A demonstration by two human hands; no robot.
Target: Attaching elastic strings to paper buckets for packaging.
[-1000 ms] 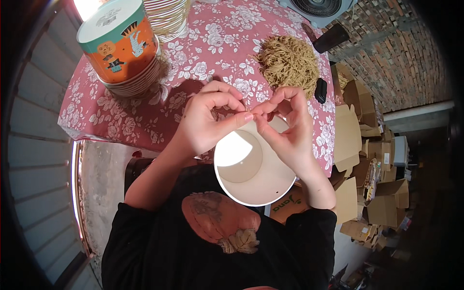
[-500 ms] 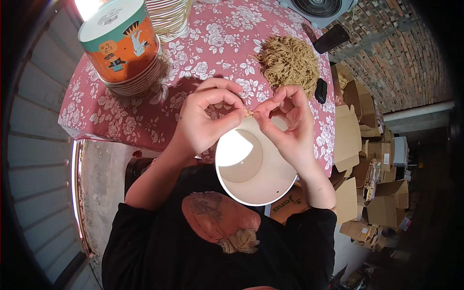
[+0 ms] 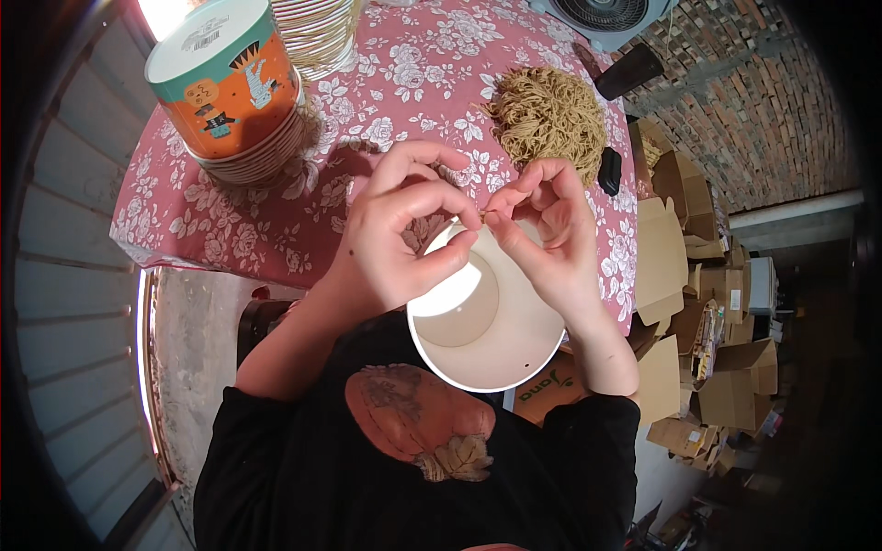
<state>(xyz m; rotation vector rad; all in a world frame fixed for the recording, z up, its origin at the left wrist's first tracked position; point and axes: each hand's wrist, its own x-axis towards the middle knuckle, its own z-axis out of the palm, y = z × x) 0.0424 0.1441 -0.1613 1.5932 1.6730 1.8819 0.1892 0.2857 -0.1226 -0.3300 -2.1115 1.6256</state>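
Observation:
A white paper bucket (image 3: 514, 340) stands tilted against my front at the table edge, its mouth toward me and a small hole near its lower rim. Over its far rim, my right hand (image 3: 551, 234) pinches a bit of tan cord (image 3: 488, 215) between thumb and forefinger. Close beside it, my left hand (image 3: 395, 230) has thumb and forefinger tips nearly together, the other fingers raised and curled. Whatever lies between those left fingertips is too small to make out. Beyond my right hand sits a heap of tan cords (image 3: 547, 119).
Upside-down orange and teal printed buckets (image 3: 225, 92) are stacked at the far left, beside stacked white rims (image 3: 317, 37). The floral tablecloth (image 3: 413, 64) covers the table. A black cup (image 3: 629, 73), small black object (image 3: 609, 172) and fan (image 3: 602, 14) are right. Cardboard boxes (image 3: 735, 376) crowd the floor.
Both hands pinched the tan cord together before. My left fingertips have shifted slightly right and down, and less of the cord shows now. The bucket has barely moved.

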